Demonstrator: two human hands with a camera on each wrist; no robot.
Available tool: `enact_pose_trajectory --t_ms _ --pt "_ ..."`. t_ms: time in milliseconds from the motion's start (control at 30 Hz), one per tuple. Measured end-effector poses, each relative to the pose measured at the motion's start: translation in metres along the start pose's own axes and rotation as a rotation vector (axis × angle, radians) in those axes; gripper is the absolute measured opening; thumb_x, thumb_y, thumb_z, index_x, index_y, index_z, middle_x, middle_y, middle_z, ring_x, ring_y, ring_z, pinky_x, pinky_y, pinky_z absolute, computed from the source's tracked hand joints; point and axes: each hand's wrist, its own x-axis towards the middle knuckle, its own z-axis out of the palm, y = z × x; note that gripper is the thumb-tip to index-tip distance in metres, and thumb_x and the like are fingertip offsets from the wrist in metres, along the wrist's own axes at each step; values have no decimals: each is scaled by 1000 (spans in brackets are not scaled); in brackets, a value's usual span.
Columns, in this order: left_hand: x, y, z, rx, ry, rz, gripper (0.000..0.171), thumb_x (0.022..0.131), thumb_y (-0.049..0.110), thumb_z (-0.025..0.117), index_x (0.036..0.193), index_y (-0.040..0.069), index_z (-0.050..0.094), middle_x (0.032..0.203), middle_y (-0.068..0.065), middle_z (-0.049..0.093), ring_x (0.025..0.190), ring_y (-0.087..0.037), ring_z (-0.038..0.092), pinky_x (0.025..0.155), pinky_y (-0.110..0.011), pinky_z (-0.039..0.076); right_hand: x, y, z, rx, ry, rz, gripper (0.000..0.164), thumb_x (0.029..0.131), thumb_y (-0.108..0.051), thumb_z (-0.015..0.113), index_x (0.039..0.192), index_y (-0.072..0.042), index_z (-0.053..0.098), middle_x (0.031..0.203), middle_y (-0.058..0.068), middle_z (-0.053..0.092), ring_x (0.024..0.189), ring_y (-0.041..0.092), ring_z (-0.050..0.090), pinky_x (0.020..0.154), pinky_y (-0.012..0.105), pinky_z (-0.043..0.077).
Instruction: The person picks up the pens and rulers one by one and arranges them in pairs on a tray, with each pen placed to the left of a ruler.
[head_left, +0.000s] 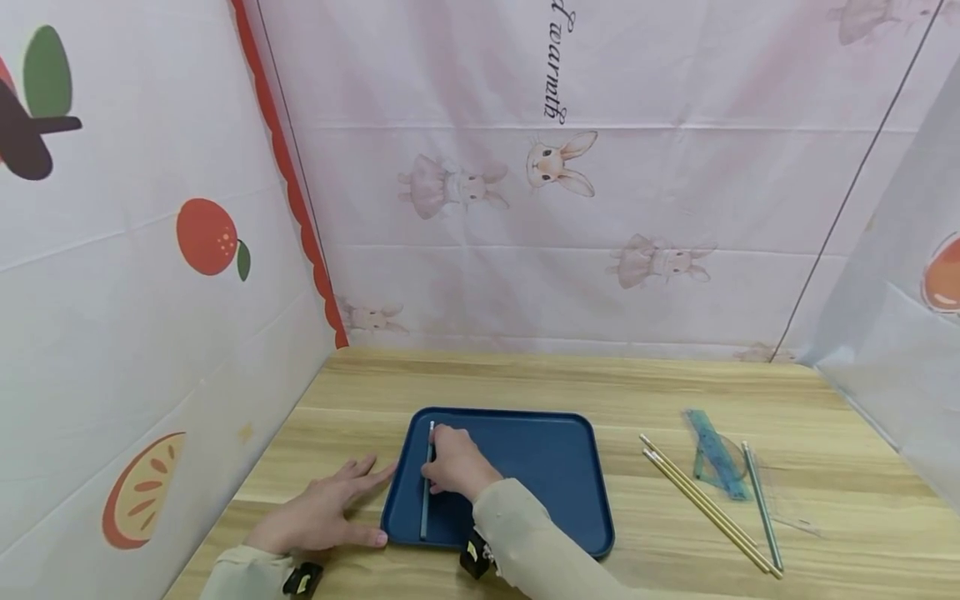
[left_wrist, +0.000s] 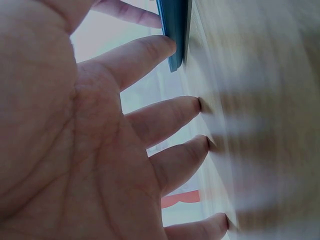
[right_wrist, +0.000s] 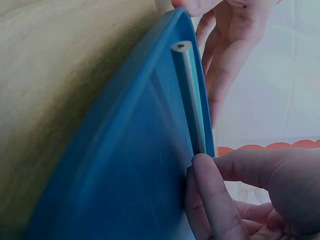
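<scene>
Teal, slender pencil [head_left: 425, 504], pinched by the right hand [head_left: 459, 462] just inside the left wall of the shallow blue rectangular tray [head_left: 536, 467], might roll if let go unevenly, or the tray shift should the straight-fingered left hand [head_left: 321, 510] leave its rim.

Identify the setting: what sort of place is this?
Probably a screened-off tabletop workspace, possibly a recording booth: printed sheets hang behind and on both sides of a wood-grain table, with a blue tray on it.
</scene>
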Motion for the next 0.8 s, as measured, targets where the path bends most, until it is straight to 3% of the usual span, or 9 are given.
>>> enact_pose_trajectory --t_ms 333,533,800 --pt "0 -1 0 -6 -7 -15 99 86 57 86 167 22 41 174 -29 29 157 -65 22 106 -95 21 4 -2 3 -24 -16 1 57 98 -4 78 149 5 56 91 15 72 64 17 75 69 35 66" --pt "0 0 -1 -7 -12 -21 99 86 57 86 167 23 41 174 -28 28 158 -64 22 106 -95 20 6 -3 5 -13 -11 -4 59 95 -3 80 149 6 56 105 21 74 68 16 77 72 36 66" --pt "0 0 -1 -1 -15 -23 98 87 57 85 168 24 40 174 -29 27 158 -64 21 104 -97 19 8 -4 10 -16 -9 15 65 97 -12 81 154 3 53 107 19 78 68 15 78 86 40 66"
